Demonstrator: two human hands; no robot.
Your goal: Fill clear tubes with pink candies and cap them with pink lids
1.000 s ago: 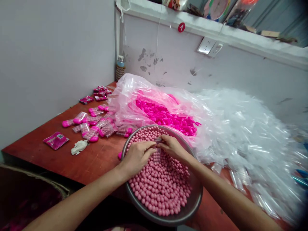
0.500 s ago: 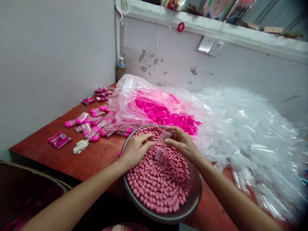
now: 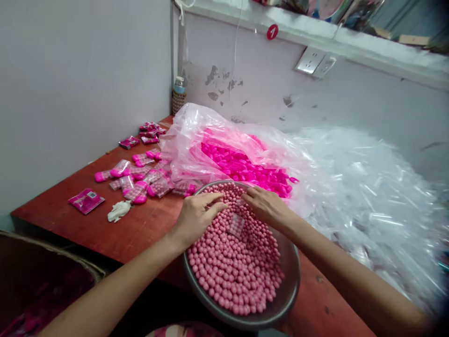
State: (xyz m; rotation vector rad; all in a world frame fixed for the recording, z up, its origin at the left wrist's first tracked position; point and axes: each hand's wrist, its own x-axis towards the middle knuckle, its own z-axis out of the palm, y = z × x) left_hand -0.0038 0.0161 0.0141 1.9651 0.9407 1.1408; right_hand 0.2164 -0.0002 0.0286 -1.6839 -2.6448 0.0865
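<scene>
Moved: right hand (image 3: 266, 206), rolled knuckles-up at bowl (image 3: 289, 267)'s far-right edge | Right grip: hidden, cannot tell | Left hand (image 3: 198, 215): thumb, forefinger slightly apart | Clear sleeve (image 3: 236, 224): on beads (image 3: 231, 278), bowl's far half | Judgement: right hand alone likely works sleeve's upper end

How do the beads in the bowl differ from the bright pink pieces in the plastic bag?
Colour: the beads are dusty pink, the pieces vivid pink. Shape: beads are round, pieces look elongated. Place: beads lie in the grey bowl, pieces in the plastic bag. Both form loose heaps.
</scene>
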